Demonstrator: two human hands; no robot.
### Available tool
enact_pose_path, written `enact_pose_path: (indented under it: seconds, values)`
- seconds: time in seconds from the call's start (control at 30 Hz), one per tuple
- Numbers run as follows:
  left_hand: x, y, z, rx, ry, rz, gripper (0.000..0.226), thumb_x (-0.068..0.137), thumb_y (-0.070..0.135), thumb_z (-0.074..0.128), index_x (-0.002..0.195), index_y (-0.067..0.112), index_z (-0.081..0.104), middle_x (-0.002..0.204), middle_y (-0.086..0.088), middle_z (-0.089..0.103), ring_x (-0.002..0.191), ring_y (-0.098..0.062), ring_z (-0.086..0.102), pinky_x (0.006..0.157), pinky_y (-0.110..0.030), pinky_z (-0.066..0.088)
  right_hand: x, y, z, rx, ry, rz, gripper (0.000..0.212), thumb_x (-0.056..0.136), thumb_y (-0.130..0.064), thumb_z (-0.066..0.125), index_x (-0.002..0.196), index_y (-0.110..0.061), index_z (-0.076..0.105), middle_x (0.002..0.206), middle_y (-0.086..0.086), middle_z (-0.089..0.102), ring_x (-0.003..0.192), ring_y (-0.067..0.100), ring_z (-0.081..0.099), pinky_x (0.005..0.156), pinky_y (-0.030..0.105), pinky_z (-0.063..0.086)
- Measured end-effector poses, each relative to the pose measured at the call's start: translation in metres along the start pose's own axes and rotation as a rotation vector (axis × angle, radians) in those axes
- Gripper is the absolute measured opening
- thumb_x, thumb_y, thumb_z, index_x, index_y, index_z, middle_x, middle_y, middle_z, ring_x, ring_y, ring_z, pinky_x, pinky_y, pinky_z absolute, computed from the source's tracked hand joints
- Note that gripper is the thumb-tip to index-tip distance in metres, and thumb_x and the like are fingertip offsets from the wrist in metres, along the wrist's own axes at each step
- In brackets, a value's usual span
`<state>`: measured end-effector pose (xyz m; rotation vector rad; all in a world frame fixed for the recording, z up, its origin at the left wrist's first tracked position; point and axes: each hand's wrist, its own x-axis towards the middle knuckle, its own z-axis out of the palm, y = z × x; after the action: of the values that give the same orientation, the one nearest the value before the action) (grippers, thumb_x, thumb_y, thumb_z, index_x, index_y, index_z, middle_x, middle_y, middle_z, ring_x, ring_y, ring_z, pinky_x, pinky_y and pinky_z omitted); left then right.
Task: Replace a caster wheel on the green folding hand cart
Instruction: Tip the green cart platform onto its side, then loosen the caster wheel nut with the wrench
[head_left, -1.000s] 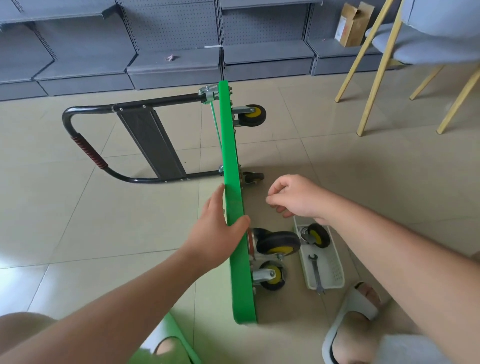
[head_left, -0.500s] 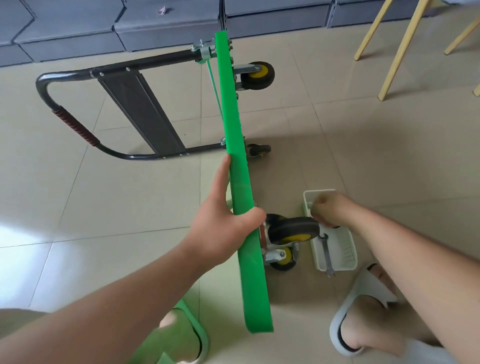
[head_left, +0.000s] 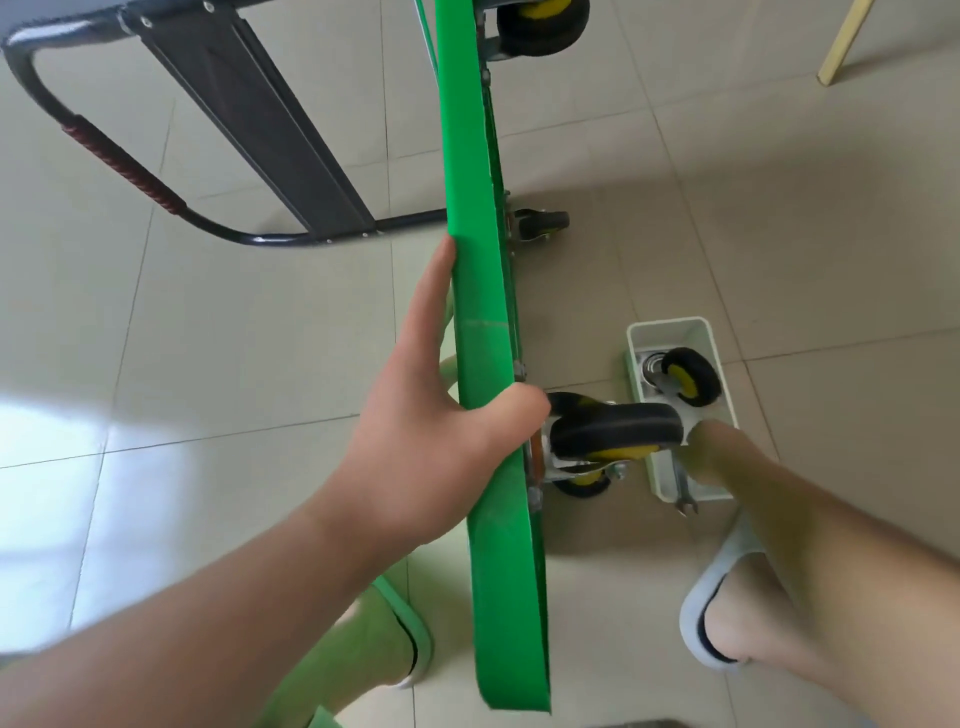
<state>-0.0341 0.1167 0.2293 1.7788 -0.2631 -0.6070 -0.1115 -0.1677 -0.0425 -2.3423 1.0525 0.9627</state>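
Observation:
The green folding hand cart stands on its side on the tiled floor, its green deck (head_left: 483, 364) edge-up and its black handle (head_left: 130, 171) folded out to the left. My left hand (head_left: 431, 431) grips the deck's top edge, thumb hooked over it. Two black-and-yellow casters stick out to the right near me, an upper caster (head_left: 615, 431) and a lower caster (head_left: 582, 486). A spare caster wheel (head_left: 691, 376) lies in a white tray (head_left: 670, 327). My right hand (head_left: 719, 447) reaches into the tray behind the upper caster, its fingers hidden. A wrench (head_left: 683, 499) pokes over the tray's near end.
Two far casters show higher up: a top caster (head_left: 540, 23) and a floor-level caster (head_left: 540, 226). My feet in slippers stand either side of the deck: a right slipper (head_left: 727, 571) and a left slipper (head_left: 410, 623). A wooden chair leg (head_left: 841, 41) stands at the upper right.
My head has moved closer and lower over the cart. My right hand dropped from above the casters down into the white tray. My left hand kept its hold on the deck.

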Motion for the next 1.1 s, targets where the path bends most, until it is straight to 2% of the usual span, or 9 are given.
enact_pose_path:
  seconds: [0.13, 0.27, 0.37, 0.5, 0.67, 0.77, 0.9, 0.97, 1.1]
  values:
    - [-0.002, -0.004, 0.009, 0.02, 0.023, 0.018, 0.098, 0.08, 0.022, 0.067, 0.155, 0.065, 0.02, 0.112, 0.009, 0.072, 0.092, -0.028, 0.078, 0.073, -0.044, 0.067, 0.009, 0.007, 0.024, -0.025, -0.056, 0.077, 0.014, 0.097, -0.014, 0.063, 0.103, -0.002, 0.065, 0.085, 0.009, 0.061, 0.073, 0.022, 0.061, 0.056, 0.026, 0.042]
    - [-0.002, -0.003, 0.012, -0.006, 0.027, 0.025, 0.098, 0.081, 0.018, 0.066, 0.153, 0.067, 0.021, 0.113, -0.001, 0.072, 0.09, -0.033, 0.077, 0.071, -0.042, 0.067, 0.008, 0.01, 0.039, -0.063, -0.075, 0.086, 0.009, 0.094, -0.015, 0.064, 0.094, -0.006, 0.061, 0.083, 0.007, 0.06, 0.075, 0.021, 0.06, 0.066, 0.029, 0.046]
    - [-0.002, -0.003, 0.013, -0.001, 0.027, 0.033, 0.099, 0.082, 0.017, 0.067, 0.156, 0.064, 0.019, 0.115, 0.002, 0.07, 0.093, -0.031, 0.077, 0.076, -0.045, 0.067, 0.008, 0.01, 0.042, -0.044, -0.037, 0.087, 0.015, 0.094, -0.013, 0.064, 0.083, -0.011, 0.053, 0.082, 0.006, 0.059, 0.07, 0.018, 0.056, 0.063, 0.028, 0.043]
    - [-0.003, -0.004, 0.013, 0.006, 0.028, 0.033, 0.1, 0.083, 0.018, 0.067, 0.156, 0.063, 0.017, 0.113, 0.006, 0.069, 0.095, -0.028, 0.077, 0.075, -0.04, 0.067, 0.009, 0.007, 0.036, 0.042, -0.019, 0.101, 0.012, 0.095, -0.013, 0.065, 0.095, -0.006, 0.055, 0.086, 0.008, 0.058, 0.076, 0.022, 0.059, 0.067, 0.03, 0.047]
    - [-0.003, -0.002, 0.011, -0.033, 0.016, 0.005, 0.103, 0.081, 0.017, 0.067, 0.156, 0.064, 0.015, 0.114, 0.015, 0.068, 0.091, -0.029, 0.078, 0.066, -0.037, 0.066, 0.002, 0.003, 0.011, 0.015, 0.071, 0.061, 0.011, 0.097, -0.011, 0.061, 0.1, -0.004, 0.053, 0.09, 0.011, 0.058, 0.085, 0.028, 0.06, 0.072, 0.033, 0.049]
    - [-0.003, -0.001, 0.01, -0.021, 0.007, 0.011, 0.103, 0.082, 0.019, 0.067, 0.158, 0.063, 0.013, 0.118, 0.012, 0.066, 0.094, -0.03, 0.077, 0.071, -0.044, 0.067, -0.007, 0.0, -0.006, -0.072, 0.125, 0.043, 0.011, 0.093, -0.01, 0.064, 0.099, -0.002, 0.059, 0.081, 0.009, 0.057, 0.082, 0.027, 0.063, 0.071, 0.033, 0.053]
    - [-0.003, -0.003, 0.008, 0.023, 0.007, 0.011, 0.103, 0.081, 0.026, 0.069, 0.157, 0.065, 0.012, 0.118, 0.012, 0.067, 0.096, -0.026, 0.077, 0.078, -0.049, 0.066, -0.026, -0.007, -0.041, -0.125, 0.189, -0.003, 0.013, 0.086, -0.004, 0.069, 0.098, -0.004, 0.063, 0.086, 0.009, 0.065, 0.081, 0.028, 0.066, 0.065, 0.033, 0.054]
    - [-0.002, -0.005, 0.008, 0.039, 0.011, 0.015, 0.102, 0.08, 0.03, 0.07, 0.155, 0.067, 0.012, 0.121, 0.013, 0.069, 0.097, -0.024, 0.077, 0.081, -0.049, 0.066, -0.039, -0.012, -0.063, -0.135, 0.216, -0.052, 0.01, 0.084, -0.002, 0.069, 0.092, -0.005, 0.063, 0.076, 0.006, 0.061, 0.075, 0.027, 0.064, 0.058, 0.03, 0.05]
    - [-0.003, -0.005, 0.008, 0.08, 0.017, 0.022, 0.101, 0.078, 0.038, 0.069, 0.153, 0.07, 0.009, 0.137, 0.016, 0.062, 0.098, -0.021, 0.076, 0.083, -0.047, 0.066, -0.073, -0.024, -0.111, 0.005, 0.287, -0.129, 0.01, 0.086, -0.02, 0.07, 0.086, -0.01, 0.072, 0.076, 0.007, 0.07, 0.075, 0.028, 0.07, 0.058, 0.027, 0.05]
